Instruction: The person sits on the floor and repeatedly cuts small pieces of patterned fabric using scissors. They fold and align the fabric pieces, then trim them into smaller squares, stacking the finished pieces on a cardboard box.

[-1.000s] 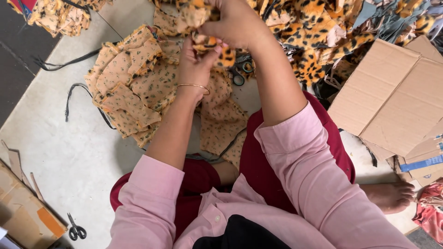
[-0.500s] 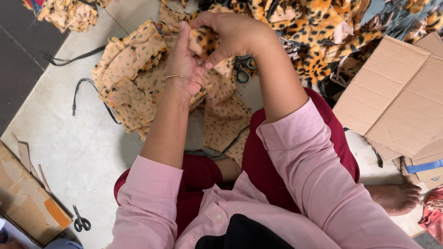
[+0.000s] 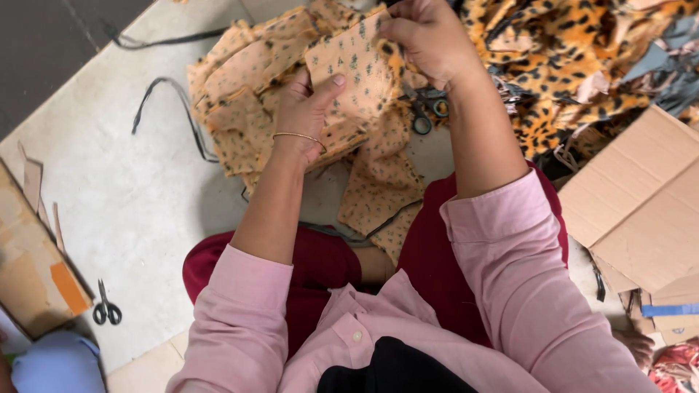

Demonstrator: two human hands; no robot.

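- left hand point(image 3: 309, 109) grips the lower left edge of a peach fabric piece point(image 3: 357, 65) with small dark print, thumb pressed on the front, fingers hidden behind the cloth; thin gold bangle point(image 3: 300, 136) on the wrist
- right hand point(image 3: 429, 40) closed on the top right edge of the same piece, fingers curled tight, pinching the cloth near the top of the view
- fabric piece is held up between both hands, above the floor and over the stack below, pale side facing the camera, leopard-spotted edge showing on its right side
- stack of same-print cut pieces point(image 3: 247, 94) lies on the floor just left of and under the hands, more pieces point(image 3: 378, 182) trail down toward the lap
- scissors with dark handles point(image 3: 426, 116) on the floor just below the right hand, partly hidden by the forearm
- heap of bright leopard-print cloth point(image 3: 568, 58) at upper right, well behind the right arm
- flat cardboard sheets point(image 3: 641, 204) at right, touching the heap's edge
- black cord point(image 3: 167, 94) loops on the pale floor point(image 3: 131, 211) left of the stack
- second small scissors point(image 3: 107, 309) on the floor at lower left, beside a cardboard box point(image 3: 33, 276)
- person sits on the floor, pink sleeves, dark red trousers
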